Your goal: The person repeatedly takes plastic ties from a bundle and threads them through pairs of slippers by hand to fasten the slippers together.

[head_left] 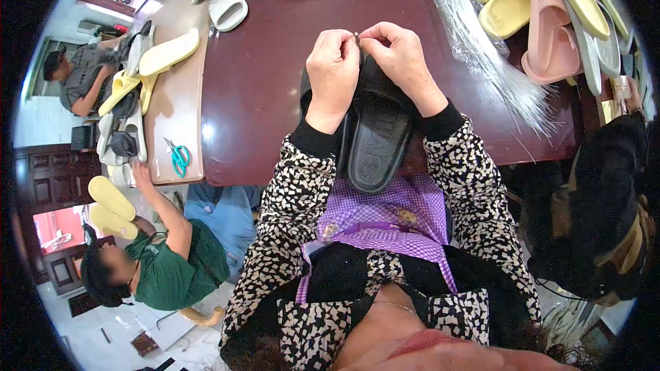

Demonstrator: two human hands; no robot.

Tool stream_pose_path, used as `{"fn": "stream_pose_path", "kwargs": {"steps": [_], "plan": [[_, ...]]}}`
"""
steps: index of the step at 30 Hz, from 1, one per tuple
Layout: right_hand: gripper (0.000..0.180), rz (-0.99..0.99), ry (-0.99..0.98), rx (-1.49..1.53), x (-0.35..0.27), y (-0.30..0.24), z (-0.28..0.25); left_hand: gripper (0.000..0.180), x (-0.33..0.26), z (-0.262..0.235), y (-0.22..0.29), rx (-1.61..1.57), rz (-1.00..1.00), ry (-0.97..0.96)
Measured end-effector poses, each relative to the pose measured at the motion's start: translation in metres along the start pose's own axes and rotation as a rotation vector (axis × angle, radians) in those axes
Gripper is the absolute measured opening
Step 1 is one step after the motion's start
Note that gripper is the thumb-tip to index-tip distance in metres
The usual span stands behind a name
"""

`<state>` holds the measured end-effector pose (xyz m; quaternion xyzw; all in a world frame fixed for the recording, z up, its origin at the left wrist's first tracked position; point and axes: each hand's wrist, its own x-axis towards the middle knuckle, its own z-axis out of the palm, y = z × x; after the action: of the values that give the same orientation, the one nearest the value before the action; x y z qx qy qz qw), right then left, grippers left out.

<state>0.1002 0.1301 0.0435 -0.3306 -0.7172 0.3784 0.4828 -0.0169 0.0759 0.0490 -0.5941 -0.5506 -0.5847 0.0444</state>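
head: left hand (334,72) beside right hand (405,65), both pinching over black slippers (379,143).

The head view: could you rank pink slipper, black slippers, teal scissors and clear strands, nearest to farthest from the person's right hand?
1. Black slippers: beneath the right hand.
2. Clear strands: to its right.
3. Pink slipper: farther right, past the strands.
4. Teal scissors: far left.

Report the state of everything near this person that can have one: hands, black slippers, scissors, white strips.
Left hand: fingers pinched closed.
Right hand: fingers pinched closed, fingertips close to the left's.
Black slippers: together beneath the hands, one footbed facing up.
Scissors: lying unused, blades slightly parted.
White strips: loose, near ends fanned out.
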Motion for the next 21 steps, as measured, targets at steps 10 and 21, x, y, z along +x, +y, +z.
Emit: {"fn": "stream_pose_path", "kwargs": {"steps": [10,21], "plan": [[0.017,-0.023,0.011,0.108,0.003,0.003,0.001,0.004,0.006,-0.008,-0.007,-0.283,-0.368,-0.157],[0.022,-0.015,-0.142,0.283,0.003,-0.002,0.000,0.005,0.015,-0.025,-0.037,-0.903,-0.818,-0.368]]}}
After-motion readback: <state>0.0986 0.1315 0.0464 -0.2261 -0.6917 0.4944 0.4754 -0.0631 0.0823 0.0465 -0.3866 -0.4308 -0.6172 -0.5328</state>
